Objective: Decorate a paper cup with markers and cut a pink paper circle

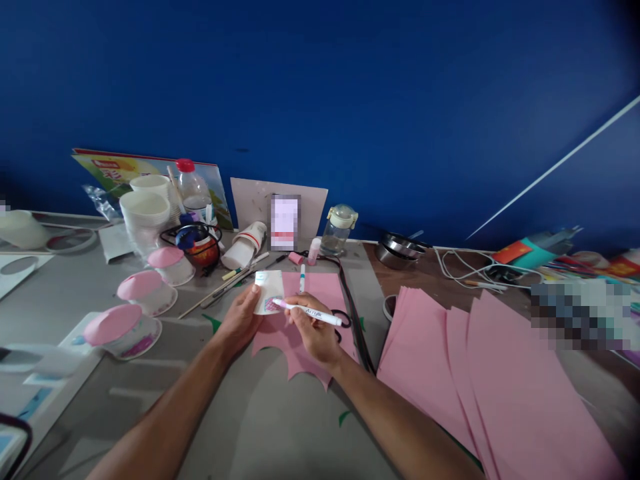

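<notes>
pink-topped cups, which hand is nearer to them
Left. The left hand, holding a white item, is just to the right of the pink-topped cups; the right hand, holding a marker, is farther right, beyond the left hand.

From here, the white cup (270, 287) hides some fingers of the left hand (242, 317); beyond it, an upright panel (285, 221) is blurred; pink sheets (525, 387) right of the right hand (316, 335) run out of sight.

Craft workspace: pink paper sheets (420, 340), acrylic marker (320, 315), stacked white cups (143, 208), grey table (265, 427).
</notes>
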Available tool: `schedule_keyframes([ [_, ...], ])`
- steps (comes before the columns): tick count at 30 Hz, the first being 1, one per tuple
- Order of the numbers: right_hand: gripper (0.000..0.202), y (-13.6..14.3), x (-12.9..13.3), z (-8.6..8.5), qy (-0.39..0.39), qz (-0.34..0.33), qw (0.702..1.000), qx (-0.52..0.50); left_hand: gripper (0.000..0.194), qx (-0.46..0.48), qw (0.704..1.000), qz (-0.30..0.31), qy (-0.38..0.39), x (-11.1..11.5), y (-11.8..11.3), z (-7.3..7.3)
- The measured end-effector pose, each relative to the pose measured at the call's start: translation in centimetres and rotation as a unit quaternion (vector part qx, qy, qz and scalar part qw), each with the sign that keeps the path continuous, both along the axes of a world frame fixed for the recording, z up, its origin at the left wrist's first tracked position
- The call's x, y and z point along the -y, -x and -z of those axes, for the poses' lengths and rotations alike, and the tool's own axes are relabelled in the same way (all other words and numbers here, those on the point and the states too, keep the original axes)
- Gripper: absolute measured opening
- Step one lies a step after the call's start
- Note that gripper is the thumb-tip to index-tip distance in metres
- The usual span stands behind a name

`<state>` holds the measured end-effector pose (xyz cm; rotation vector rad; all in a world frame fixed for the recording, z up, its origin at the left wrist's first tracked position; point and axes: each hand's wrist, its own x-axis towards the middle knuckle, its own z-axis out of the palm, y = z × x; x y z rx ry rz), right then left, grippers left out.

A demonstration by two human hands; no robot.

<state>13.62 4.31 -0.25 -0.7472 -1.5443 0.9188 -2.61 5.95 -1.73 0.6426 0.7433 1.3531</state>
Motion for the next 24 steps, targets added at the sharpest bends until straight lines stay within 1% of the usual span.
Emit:
schedule_keyframes([
  [7,0.018,-0.08,0.01,0.08,0.003,0.015,1.0,0.004,0.038,0.0,1.0,0.004,0.007,-0.06,0.03,0.01],
  [11,0.02,-0.22,0.03,0.11,0.029,0.029,0.999,-0.028,0.039,-0.003,1.0,-0.006,0.011,-0.12,0.1,0.08],
  [17,0.021,-0.29,-0.02,0.34,0.051,0.021,0.996,-0.069,0.037,0.0,1.0,-0.019,0.018,-0.18,0.11,0.25],
  [20,0.024,-0.24,-0.21,0.43,0.058,0.039,0.994,-0.085,0.039,0.009,0.999,-0.032,0.022,-0.32,0.08,0.32],
  [24,0.03,0.01,-0.55,0.52,0.086,0.071,0.989,-0.1,0.037,0.031,0.997,-0.055,0.046,-0.48,0.04,0.24],
])
